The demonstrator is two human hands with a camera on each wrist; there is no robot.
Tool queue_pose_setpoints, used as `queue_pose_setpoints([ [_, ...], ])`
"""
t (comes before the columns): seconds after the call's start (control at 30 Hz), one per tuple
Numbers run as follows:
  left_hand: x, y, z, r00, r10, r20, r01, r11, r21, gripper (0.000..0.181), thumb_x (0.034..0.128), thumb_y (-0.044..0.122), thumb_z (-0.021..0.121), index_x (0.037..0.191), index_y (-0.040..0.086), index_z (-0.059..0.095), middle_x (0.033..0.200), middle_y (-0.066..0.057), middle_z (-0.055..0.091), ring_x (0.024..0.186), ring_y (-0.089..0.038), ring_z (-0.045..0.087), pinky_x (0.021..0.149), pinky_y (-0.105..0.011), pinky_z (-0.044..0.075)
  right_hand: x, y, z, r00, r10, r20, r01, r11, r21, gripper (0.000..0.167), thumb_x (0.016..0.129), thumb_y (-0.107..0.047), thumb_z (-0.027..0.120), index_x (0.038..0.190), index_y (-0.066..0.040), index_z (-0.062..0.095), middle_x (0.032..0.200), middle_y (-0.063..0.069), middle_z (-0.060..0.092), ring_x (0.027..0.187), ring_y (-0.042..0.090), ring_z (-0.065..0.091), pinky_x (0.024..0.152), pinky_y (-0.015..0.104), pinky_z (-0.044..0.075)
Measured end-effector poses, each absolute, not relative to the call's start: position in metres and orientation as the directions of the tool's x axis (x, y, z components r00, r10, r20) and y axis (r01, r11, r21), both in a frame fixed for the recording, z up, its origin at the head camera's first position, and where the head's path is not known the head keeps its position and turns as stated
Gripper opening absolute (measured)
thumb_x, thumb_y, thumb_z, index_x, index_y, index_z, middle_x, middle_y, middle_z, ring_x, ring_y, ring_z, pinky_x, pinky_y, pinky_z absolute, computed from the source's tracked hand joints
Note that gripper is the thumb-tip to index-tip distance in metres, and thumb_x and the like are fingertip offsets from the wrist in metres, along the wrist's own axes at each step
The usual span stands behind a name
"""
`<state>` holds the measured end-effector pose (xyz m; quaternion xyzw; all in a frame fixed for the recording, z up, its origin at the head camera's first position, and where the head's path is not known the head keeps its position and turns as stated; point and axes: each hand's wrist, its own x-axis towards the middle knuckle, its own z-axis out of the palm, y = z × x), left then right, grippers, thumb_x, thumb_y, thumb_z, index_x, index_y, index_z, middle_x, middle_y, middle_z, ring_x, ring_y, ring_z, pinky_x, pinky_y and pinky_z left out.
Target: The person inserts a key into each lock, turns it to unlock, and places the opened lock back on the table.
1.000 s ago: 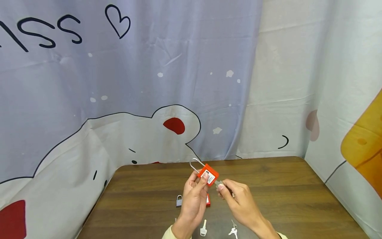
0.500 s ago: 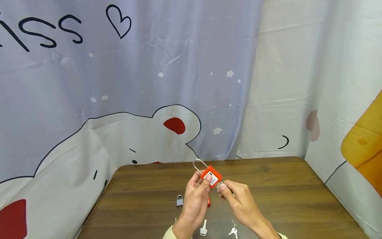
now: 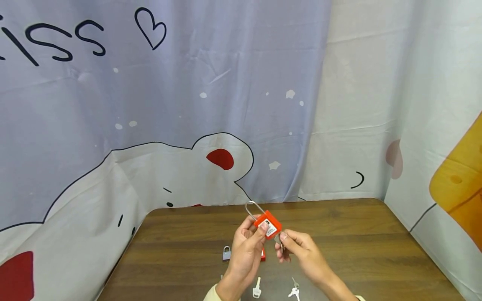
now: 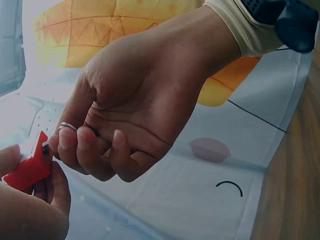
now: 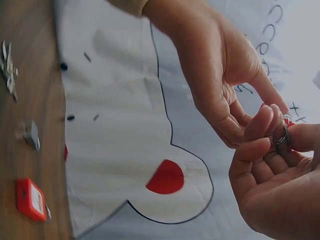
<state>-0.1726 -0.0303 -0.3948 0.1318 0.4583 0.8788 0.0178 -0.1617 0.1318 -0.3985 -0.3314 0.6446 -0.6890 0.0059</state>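
Note:
My left hand (image 3: 242,255) holds a red padlock (image 3: 272,221) above the table, thumb on its white label. The padlock is tilted, and its long silver shackle (image 3: 248,208) points up and to the left. With thumb and forefinger, my right hand (image 3: 306,255) pinches a key (image 3: 278,238) at the padlock's lower end. A key ring (image 5: 282,137) hangs at the right fingers in the right wrist view. How deep the key sits in the padlock cannot be seen. In the left wrist view the red padlock (image 4: 31,167) meets the right fingertips.
On the wooden table (image 3: 180,242) stand a small grey padlock (image 3: 226,253) and a second red padlock (image 5: 31,200), partly hidden by the left hand in the head view. Nearer lie a single key (image 3: 257,288) and a bunch of keys (image 3: 294,289). A printed curtain (image 3: 263,62) hangs behind.
The left hand and red padlock have shifted slightly right and down. The right hand has turned; its thumb now lies higher on the key, and its other fingers hang lower with the ring.

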Motion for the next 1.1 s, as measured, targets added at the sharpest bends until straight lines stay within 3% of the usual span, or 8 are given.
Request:
queue_pose_setpoints([
  [0.27, -0.171, -0.032, -0.394, -0.953, 0.171, 0.252, 0.122, -0.545, 0.830, 0.018, 0.0921, 0.004, 0.062, 0.107, 0.012, 0.056, 0.106, 0.004, 0.067, 0.095, -0.007, 0.062, 0.088, -0.021, 0.051, -0.162, 0.135, -0.403, -0.749, -0.586, 0.309, -0.054, -0.411, -0.910, 0.035, 0.108, -0.016, 0.029, 0.093, -0.013, 0.061, 0.081, -0.009, 0.059, 0.071, 0.003, 0.055, 0.063, 0.017, 0.045],
  [0.43, -0.170, -0.033, -0.395, -0.944, 0.178, 0.279, 0.150, -0.520, 0.841, 0.021, 0.0903, 0.003, 0.064, 0.109, 0.010, 0.056, 0.106, 0.004, 0.066, 0.095, -0.006, 0.062, 0.087, -0.020, 0.051, -0.164, 0.134, -0.409, -0.686, -0.666, 0.292, 0.182, -0.547, -0.817, 0.035, 0.108, -0.016, 0.026, 0.094, -0.011, 0.058, 0.081, -0.007, 0.056, 0.071, 0.004, 0.053, 0.066, 0.017, 0.045],
  [0.63, -0.169, -0.034, -0.397, -0.940, 0.158, 0.303, 0.198, -0.471, 0.860, 0.022, 0.0886, 0.003, 0.066, 0.107, 0.011, 0.058, 0.104, 0.004, 0.067, 0.096, -0.008, 0.063, 0.088, -0.022, 0.050, -0.165, 0.132, -0.415, -0.630, -0.712, 0.311, 0.273, -0.578, -0.769, 0.038, 0.108, -0.018, 0.020, 0.099, -0.012, 0.056, 0.084, -0.007, 0.057, 0.072, 0.005, 0.054, 0.070, 0.019, 0.045],
  [0.77, -0.168, -0.034, -0.397, -0.943, 0.139, 0.304, 0.218, -0.432, 0.875, 0.021, 0.0880, 0.003, 0.067, 0.106, 0.011, 0.059, 0.103, 0.004, 0.067, 0.097, -0.009, 0.064, 0.090, -0.023, 0.050, -0.165, 0.131, -0.419, -0.643, -0.705, 0.300, 0.224, -0.548, -0.806, 0.039, 0.108, -0.019, 0.020, 0.100, -0.012, 0.057, 0.085, -0.007, 0.060, 0.073, 0.004, 0.055, 0.069, 0.018, 0.045],
  [0.9, -0.168, -0.036, -0.397, -0.946, 0.130, 0.297, 0.224, -0.400, 0.889, 0.021, 0.0881, 0.004, 0.067, 0.107, 0.007, 0.058, 0.103, 0.003, 0.067, 0.096, -0.009, 0.064, 0.088, -0.024, 0.051, -0.167, 0.134, -0.420, -0.663, -0.686, 0.299, 0.057, -0.445, -0.894, 0.044, 0.109, -0.021, 0.018, 0.104, -0.009, 0.060, 0.089, -0.005, 0.064, 0.076, 0.006, 0.060, 0.068, 0.019, 0.047],
  [1.1, -0.167, -0.041, -0.399, -0.942, 0.118, 0.313, 0.270, -0.286, 0.920, 0.028, 0.0876, 0.008, 0.070, 0.109, -0.005, 0.058, 0.104, -0.001, 0.069, 0.097, -0.014, 0.066, 0.086, -0.025, 0.053, -0.169, 0.147, -0.418, -0.780, -0.532, 0.329, -0.342, -0.078, -0.936, 0.042, 0.109, -0.018, 0.025, 0.100, 0.000, 0.062, 0.085, 0.005, 0.066, 0.073, 0.012, 0.064, 0.062, 0.028, 0.052],
])
